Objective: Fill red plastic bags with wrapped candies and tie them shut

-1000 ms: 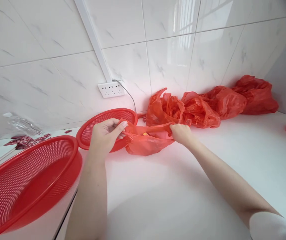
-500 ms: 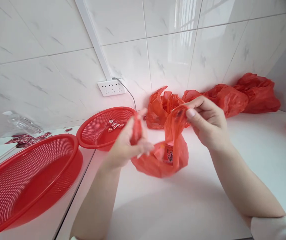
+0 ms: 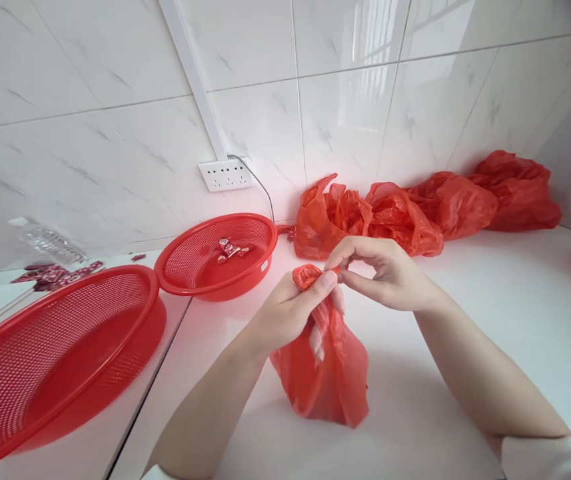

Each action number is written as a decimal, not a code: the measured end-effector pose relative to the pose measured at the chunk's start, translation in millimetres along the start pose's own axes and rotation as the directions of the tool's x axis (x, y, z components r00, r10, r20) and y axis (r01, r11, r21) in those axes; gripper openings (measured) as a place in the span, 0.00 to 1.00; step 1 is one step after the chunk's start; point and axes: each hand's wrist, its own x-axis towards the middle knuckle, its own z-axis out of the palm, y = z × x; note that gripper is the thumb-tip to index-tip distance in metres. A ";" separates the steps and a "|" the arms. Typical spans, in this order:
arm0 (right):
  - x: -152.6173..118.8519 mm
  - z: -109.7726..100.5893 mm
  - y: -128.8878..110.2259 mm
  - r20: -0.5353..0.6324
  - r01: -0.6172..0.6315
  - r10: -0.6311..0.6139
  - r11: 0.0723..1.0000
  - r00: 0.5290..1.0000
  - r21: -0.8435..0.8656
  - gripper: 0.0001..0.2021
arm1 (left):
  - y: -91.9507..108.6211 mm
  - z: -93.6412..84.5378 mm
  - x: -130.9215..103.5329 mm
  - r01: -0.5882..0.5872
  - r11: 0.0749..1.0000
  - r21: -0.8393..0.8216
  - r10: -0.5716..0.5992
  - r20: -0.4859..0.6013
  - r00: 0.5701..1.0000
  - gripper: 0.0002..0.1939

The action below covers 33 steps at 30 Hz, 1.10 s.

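Note:
A red plastic bag (image 3: 332, 373) hangs down from my hands at the middle of the view, its lower part at the white tabletop. My left hand (image 3: 298, 307) is closed around the bag's gathered neck, with a loop of red plastic showing above the thumb. At the same spot my right hand (image 3: 378, 273) pinches a bit of the bag's handle between thumb and fingertips. The thin red plastic hides what the bag holds.
Several filled red bags (image 3: 460, 203) lie along the tiled wall. A round red basket (image 3: 165, 283) with a few small wrapped packets (image 3: 228, 250) stands left of my hands. Nearer is a larger red basket (image 3: 152, 283). Behind it lie a clear bottle (image 3: 50, 241) and loose packets (image 3: 55, 275).
My hands have come together. The bag's mouth, open before with a red packet visible inside, is now gathered in my left hand. My right hand has moved down and left.

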 end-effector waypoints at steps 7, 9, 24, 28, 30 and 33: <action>3.5 -5.5 12.6 -0.222 -0.069 0.002 0.953 0.975 -0.295 0.08 | -4.9 -0.5 10.5 0.008 0.980 -0.199 -0.051 -0.212 0.976 0.27; 2.6 -11.2 13.2 -0.293 -0.100 -0.016 0.920 0.956 -0.378 0.08 | -8.3 -4.5 15.6 -0.016 0.965 -0.262 -0.051 -0.247 0.968 0.27; -3.7 -20.5 -2.9 0.068 -0.071 0.079 0.991 0.995 -0.115 0.08 | 0.2 -19.4 -0.2 -0.252 0.778 0.576 0.394 -0.134 0.909 0.15; 0.4 -9.7 5.0 -0.120 -0.200 0.177 0.956 0.977 -0.216 0.12 | -0.8 -27.0 4.8 -0.286 0.374 0.882 0.629 -0.015 0.777 0.10; 2.2 -2.8 10.2 -0.173 -0.228 0.201 0.962 0.964 -0.153 0.11 | -4.1 -29.7 10.9 -0.374 0.437 0.818 0.612 0.034 0.790 0.12; 5.0 5.1 19.2 -0.119 -0.237 0.242 0.970 0.963 0.060 0.16 | -8.5 -31.4 17.0 -0.444 0.592 0.673 0.542 0.076 0.837 0.14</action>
